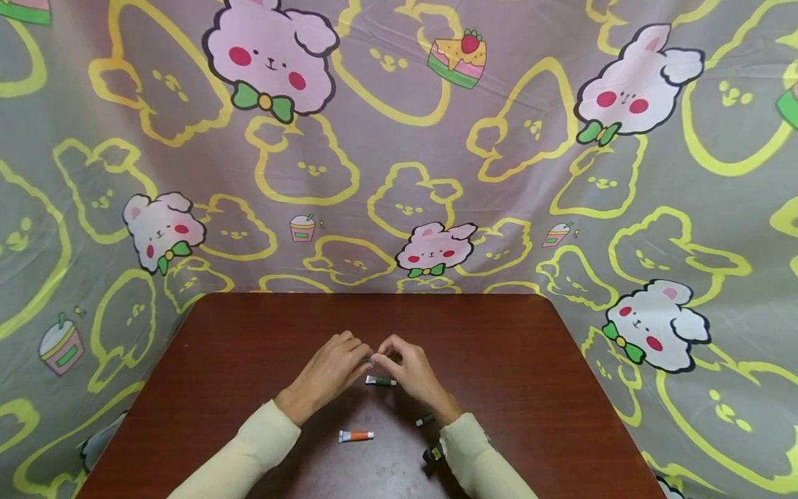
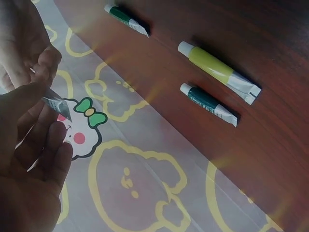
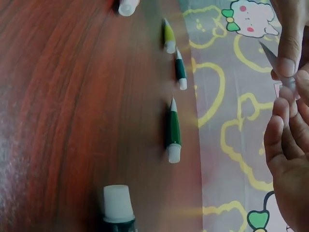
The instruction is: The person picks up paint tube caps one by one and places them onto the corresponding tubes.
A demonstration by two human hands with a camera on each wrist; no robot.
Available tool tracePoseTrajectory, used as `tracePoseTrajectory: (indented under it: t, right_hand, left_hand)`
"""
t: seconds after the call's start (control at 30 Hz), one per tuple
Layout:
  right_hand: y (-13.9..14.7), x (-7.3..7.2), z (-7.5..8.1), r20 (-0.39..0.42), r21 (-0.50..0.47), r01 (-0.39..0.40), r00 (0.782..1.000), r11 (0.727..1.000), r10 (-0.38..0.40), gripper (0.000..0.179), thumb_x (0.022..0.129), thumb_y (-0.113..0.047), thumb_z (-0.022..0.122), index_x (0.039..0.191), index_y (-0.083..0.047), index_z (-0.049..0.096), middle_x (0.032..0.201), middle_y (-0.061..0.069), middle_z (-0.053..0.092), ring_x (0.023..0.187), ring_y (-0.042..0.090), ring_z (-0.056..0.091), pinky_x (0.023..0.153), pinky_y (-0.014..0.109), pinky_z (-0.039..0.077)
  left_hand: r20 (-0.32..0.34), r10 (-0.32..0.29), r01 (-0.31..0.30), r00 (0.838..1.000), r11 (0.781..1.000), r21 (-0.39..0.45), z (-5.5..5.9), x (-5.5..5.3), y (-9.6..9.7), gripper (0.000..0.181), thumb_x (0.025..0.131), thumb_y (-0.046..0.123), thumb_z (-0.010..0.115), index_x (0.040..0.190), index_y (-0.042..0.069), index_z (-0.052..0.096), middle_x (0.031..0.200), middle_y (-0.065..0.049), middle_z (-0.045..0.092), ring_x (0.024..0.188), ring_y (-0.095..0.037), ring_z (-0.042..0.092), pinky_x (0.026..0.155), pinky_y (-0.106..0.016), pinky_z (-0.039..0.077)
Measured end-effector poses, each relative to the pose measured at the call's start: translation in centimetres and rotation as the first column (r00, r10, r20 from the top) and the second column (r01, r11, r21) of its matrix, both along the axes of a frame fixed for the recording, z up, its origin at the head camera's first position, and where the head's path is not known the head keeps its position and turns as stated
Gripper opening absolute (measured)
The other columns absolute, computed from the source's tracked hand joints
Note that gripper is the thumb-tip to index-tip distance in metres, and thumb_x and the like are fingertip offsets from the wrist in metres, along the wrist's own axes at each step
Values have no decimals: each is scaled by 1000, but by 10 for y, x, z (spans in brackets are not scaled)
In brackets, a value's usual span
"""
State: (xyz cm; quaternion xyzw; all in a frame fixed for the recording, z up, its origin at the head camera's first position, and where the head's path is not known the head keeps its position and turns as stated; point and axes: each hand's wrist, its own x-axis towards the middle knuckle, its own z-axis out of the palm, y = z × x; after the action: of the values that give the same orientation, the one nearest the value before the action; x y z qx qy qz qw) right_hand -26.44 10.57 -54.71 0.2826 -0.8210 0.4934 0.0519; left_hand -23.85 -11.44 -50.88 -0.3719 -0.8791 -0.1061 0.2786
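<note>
Both hands meet over the middle of the table. My left hand (image 1: 333, 371) holds a small paint tube (image 2: 59, 105) between thumb and fingers, its flat silvery tail sticking out. My right hand (image 1: 413, 373) pinches the tube's other end, its fingertips (image 3: 285, 94) right at the cap. Most of the tube's body is hidden by the fingers. Below the hands in the head view lies a green tube (image 1: 380, 381). A yellow tube (image 2: 210, 63) and a dark green tube (image 2: 210, 105) lie side by side in the left wrist view.
An orange tube (image 1: 356, 436) lies nearer on the brown table (image 1: 524, 388). A dark tube (image 1: 425, 420) lies by the right wrist, close to a small black object (image 1: 433, 454) with a yellow mark. A rabbit-patterned cloth (image 1: 530, 173) hangs behind and beside the table.
</note>
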Motion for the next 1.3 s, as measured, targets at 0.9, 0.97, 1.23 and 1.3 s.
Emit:
tracePoseTrajectory:
  t: [0.9, 0.97, 1.23, 1.3]
  right_hand:
    - [9, 1, 3, 8, 36, -51, 999, 998, 51, 12, 104, -23, 75, 113, -15, 75, 92, -1, 75, 76, 5, 65, 69, 24, 56]
    - [10, 1, 3, 18, 28, -71, 997, 997, 70, 13, 103, -21, 77, 114, -14, 75, 95, -1, 76, 80, 8, 67, 71, 25, 58]
    - [10, 1, 3, -37, 39, -56, 998, 998, 58, 11, 106, -23, 72, 106, -13, 76, 97, 2, 78, 81, 16, 70, 74, 31, 60]
    - [10, 1, 3, -51, 61, -41, 998, 997, 44, 12, 107, -24, 70, 104, -14, 76, 95, 2, 78, 79, 14, 68, 73, 29, 58]
  left_hand:
    - [-37, -29, 31, 999, 998, 54, -2, 2, -2, 16, 92, 23, 88, 100, 15, 76, 92, 5, 73, 88, -15, 60, 77, -33, 51]
    - [-29, -28, 30, 999, 998, 54, -2, 2, -2, 16, 92, 23, 88, 100, 15, 76, 92, 5, 73, 89, -14, 60, 77, -33, 51]
    - [-35, -39, 41, 999, 998, 57, -1, 1, 0, 15, 93, 22, 88, 100, 16, 76, 92, 6, 72, 88, -14, 60, 76, -33, 50]
    - [-37, -36, 38, 999, 998, 55, -1, 0, 0, 15, 93, 22, 87, 100, 16, 76, 92, 6, 72, 88, -14, 60, 76, -33, 50]
